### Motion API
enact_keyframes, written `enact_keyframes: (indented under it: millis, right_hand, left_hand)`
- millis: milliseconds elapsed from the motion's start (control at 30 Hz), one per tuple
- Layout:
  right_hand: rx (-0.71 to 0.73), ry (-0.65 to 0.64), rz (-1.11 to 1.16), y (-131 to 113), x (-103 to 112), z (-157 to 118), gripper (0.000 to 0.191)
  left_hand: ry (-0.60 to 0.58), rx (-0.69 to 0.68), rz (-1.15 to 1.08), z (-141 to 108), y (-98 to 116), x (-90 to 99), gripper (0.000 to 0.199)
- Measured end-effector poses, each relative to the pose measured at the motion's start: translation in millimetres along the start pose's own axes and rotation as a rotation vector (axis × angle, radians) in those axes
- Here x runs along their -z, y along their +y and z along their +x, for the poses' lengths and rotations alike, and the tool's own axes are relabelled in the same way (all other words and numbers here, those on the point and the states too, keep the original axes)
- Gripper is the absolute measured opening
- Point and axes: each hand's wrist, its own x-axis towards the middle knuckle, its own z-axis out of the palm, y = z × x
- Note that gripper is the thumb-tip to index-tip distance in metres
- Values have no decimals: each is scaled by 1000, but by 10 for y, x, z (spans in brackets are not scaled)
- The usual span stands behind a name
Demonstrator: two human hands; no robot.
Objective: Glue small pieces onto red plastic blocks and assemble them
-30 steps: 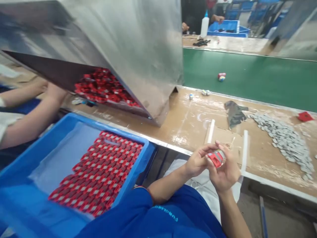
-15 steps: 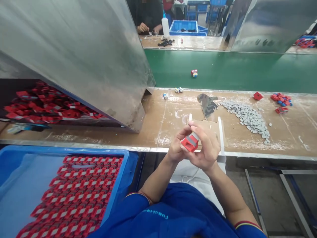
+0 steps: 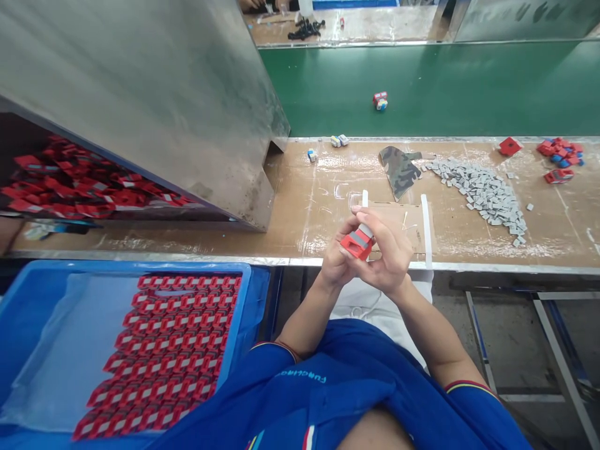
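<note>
Both of my hands hold one red plastic toy part with grey panels (image 3: pixel 357 244), just above the front edge of the bench. My left hand (image 3: pixel 335 259) wraps round its left side. From the right, my right hand (image 3: pixel 390 253) grips it, with fingers at its grey top. Under the hands lies a cardboard piece (image 3: pixel 398 219) edged with white tape. Beyond it, a camouflage-patterned scrap (image 3: pixel 398 172) rests beside a pile of small grey tiles (image 3: pixel 482 190).
A blue bin (image 3: pixel 246 294) at the left holds rows of red-and-grey parts (image 3: pixel 178 337). Loose red parts (image 3: pixel 79 181) lie under a metal chute (image 3: pixel 197 112). A small toy (image 3: pixel 380 100) sits on the green conveyor belt (image 3: pixel 328 87). Red and blue pieces (image 3: pixel 560 152) lie at the right.
My view has tilted downward, so the bench and bin appear higher. Both hands still hold the red part, which is turned slightly. The toy on the belt appears a little further right.
</note>
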Motion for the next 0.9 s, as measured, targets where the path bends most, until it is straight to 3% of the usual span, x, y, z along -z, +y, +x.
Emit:
enact_keyframes:
  millis: [233,433,633,900]
  right_hand:
    - [-90,-44,133,90,-81,-14,45]
    - [-97,-26,128,140,-170,-53,52]
    - [-96,-35,123,145,-160,-73,56]
    - [-115,-21,118,109,-104,-101,46]
  left_hand:
    - [115,7,68,20,-8,137,67]
    - [162,13,53,41,-26,191,64]
    - [141,27,27,40,-34,179,65]
    - [117,-8,87,21,-20,142,62]
